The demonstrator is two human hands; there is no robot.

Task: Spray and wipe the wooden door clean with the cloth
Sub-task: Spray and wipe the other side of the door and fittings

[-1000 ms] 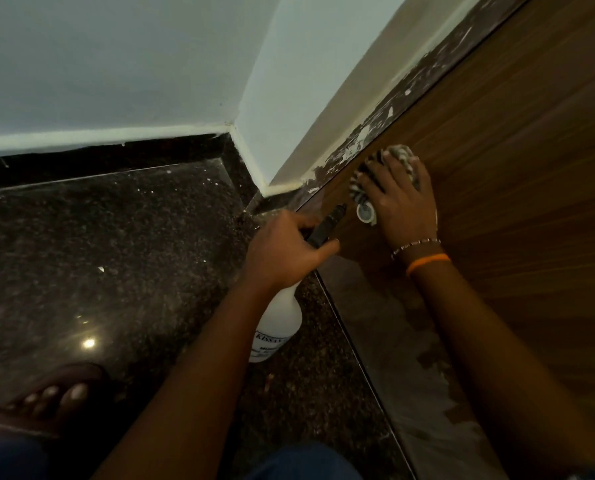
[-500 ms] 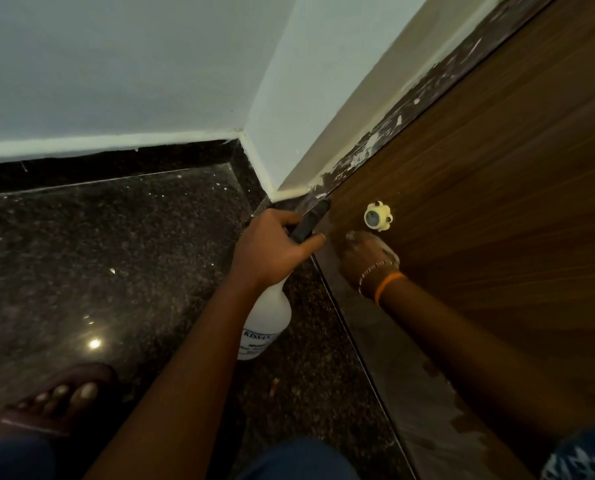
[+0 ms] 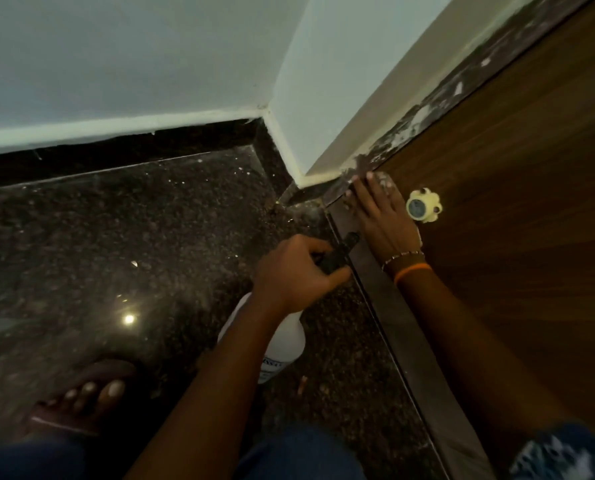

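the right hand lies flat with straight fingers pressing the cloth, mostly hidden beneath it, against the lower corner of the wooden door, just beside a pale round door stopper. the left hand has its fingers curled round the black trigger head of the white spray bottle, held above the dark speckled floor.

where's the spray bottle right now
In the head view the spray bottle sits low at centre, gripped by the left hand over the dark floor, just left of the door edge.
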